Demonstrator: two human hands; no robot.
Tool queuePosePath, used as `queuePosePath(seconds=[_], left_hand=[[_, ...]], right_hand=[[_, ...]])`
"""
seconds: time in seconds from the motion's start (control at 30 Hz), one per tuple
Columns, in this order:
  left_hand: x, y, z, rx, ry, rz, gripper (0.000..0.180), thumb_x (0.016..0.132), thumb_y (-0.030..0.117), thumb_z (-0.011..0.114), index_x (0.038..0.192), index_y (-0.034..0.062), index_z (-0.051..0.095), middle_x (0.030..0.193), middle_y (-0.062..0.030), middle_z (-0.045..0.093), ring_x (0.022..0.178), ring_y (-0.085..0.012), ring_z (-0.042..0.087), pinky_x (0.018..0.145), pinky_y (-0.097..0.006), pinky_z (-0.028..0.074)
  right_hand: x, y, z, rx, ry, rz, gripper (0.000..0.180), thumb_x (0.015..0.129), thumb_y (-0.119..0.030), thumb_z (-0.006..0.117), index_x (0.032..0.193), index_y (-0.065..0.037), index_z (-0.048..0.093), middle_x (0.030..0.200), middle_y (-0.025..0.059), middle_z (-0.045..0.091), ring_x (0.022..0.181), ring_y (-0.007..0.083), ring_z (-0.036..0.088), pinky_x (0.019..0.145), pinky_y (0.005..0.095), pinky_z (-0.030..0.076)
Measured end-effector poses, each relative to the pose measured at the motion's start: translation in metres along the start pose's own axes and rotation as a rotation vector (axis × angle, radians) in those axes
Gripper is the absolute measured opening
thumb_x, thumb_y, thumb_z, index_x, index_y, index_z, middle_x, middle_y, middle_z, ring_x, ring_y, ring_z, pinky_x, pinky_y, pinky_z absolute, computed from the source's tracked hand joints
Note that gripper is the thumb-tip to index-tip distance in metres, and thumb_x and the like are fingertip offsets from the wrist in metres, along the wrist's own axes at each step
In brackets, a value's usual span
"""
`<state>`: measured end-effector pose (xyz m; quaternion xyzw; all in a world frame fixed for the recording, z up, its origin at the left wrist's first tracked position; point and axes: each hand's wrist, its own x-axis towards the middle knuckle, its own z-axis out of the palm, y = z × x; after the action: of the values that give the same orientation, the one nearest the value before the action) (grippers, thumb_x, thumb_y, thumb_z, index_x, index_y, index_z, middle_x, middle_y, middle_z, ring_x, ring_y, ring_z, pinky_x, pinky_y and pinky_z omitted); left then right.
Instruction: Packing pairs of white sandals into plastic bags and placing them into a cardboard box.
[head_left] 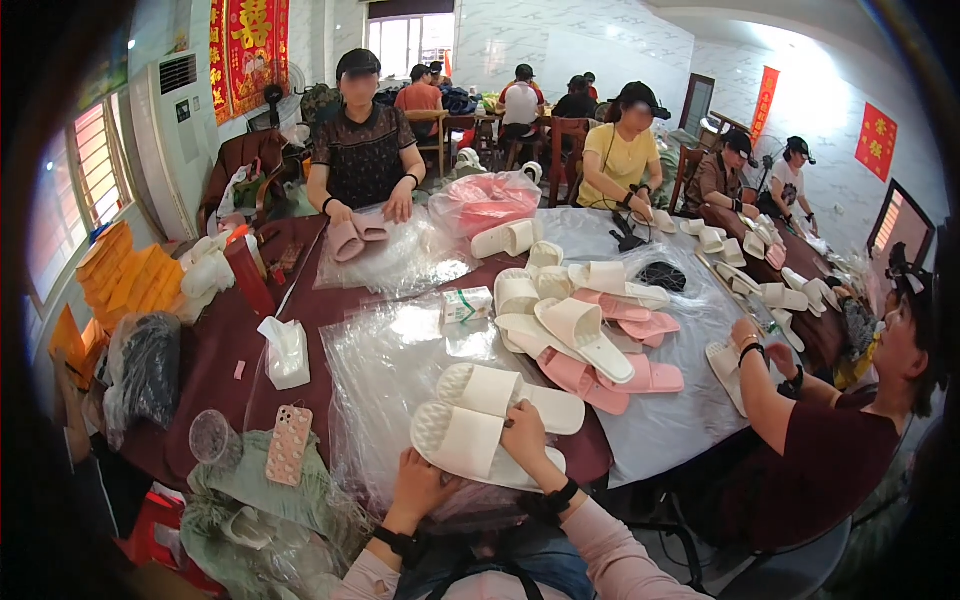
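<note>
A pair of white slide slippers (462,437) lies side by side over clear plastic bags, toes to the left. My left hand (425,487) is at the nearer slipper's toe end, its fingers partly hidden beneath the sole. With fingers closed, my right hand (527,440) grips the pair around the straps' edge. Beneath them spreads a stack of clear plastic bags (372,380). Just beyond the pair is a heap of white slippers (580,330) and pink slippers (650,374).
Left of the bags stand a tissue pack (288,355), a phone in a pink case (289,444) and a clear plastic cup (214,440). A small white-and-green box (467,306) rests on the bags. Co-workers handle slippers across the table and at my right.
</note>
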<state>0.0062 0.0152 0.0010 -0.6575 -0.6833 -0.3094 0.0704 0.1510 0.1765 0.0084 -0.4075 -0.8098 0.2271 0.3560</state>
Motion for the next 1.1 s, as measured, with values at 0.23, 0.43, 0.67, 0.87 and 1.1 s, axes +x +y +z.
queuePosePath(seconds=[0.23,0.43,0.67,0.87,1.1], left_hand=[[-0.002,-0.001,0.000,0.063,-0.145,-0.058,0.053,0.073,0.039,0.070,0.115,0.0074,0.061,0.112,-0.0153,0.058,0.106,-0.0337,0.051,0.093,-0.045,0.037],[-0.001,0.002,0.003,0.109,-0.132,0.044,0.043,0.080,0.033,0.062,0.118,0.0116,0.060,0.120,-0.0182,0.054,0.115,-0.0342,0.049,0.096,-0.048,0.037],[0.006,0.016,-0.006,0.241,-0.352,0.030,0.041,0.082,0.039,0.064,0.118,0.0206,0.064,0.124,-0.0213,0.051,0.119,-0.0355,0.046,0.098,-0.050,0.036],[0.007,0.019,-0.009,0.191,-0.316,0.006,0.051,0.077,0.042,0.068,0.121,0.0177,0.062,0.127,-0.0232,0.050,0.121,-0.0374,0.045,0.098,-0.052,0.035],[0.007,-0.010,-0.006,0.096,-0.272,0.018,0.049,0.080,0.033,0.066,0.121,0.0075,0.059,0.123,-0.0154,0.057,0.114,-0.0297,0.053,0.093,-0.044,0.041]], right_hand=[[-0.030,0.016,-0.027,0.303,-0.045,0.012,0.020,0.073,-0.006,0.066,0.093,-0.002,0.069,0.104,0.0128,0.060,0.095,0.0274,0.056,0.078,0.0342,0.045],[-0.075,0.008,-0.094,0.776,-0.320,0.092,0.031,0.082,-0.004,0.067,0.113,-0.001,0.066,0.124,0.0087,0.057,0.114,0.0179,0.053,0.093,0.0276,0.042],[-0.102,0.017,-0.127,0.720,-0.538,0.039,0.035,0.083,-0.007,0.066,0.118,-0.004,0.065,0.128,0.0102,0.055,0.119,0.0219,0.051,0.099,0.0322,0.039],[-0.109,0.021,-0.131,0.777,-0.637,0.085,0.035,0.084,-0.007,0.064,0.119,-0.005,0.064,0.128,0.0108,0.055,0.121,0.0229,0.050,0.099,0.0323,0.039],[-0.112,0.022,-0.128,0.766,-0.701,0.068,0.035,0.086,-0.010,0.064,0.120,-0.005,0.064,0.130,0.0113,0.054,0.123,0.0231,0.048,0.100,0.0334,0.038]])
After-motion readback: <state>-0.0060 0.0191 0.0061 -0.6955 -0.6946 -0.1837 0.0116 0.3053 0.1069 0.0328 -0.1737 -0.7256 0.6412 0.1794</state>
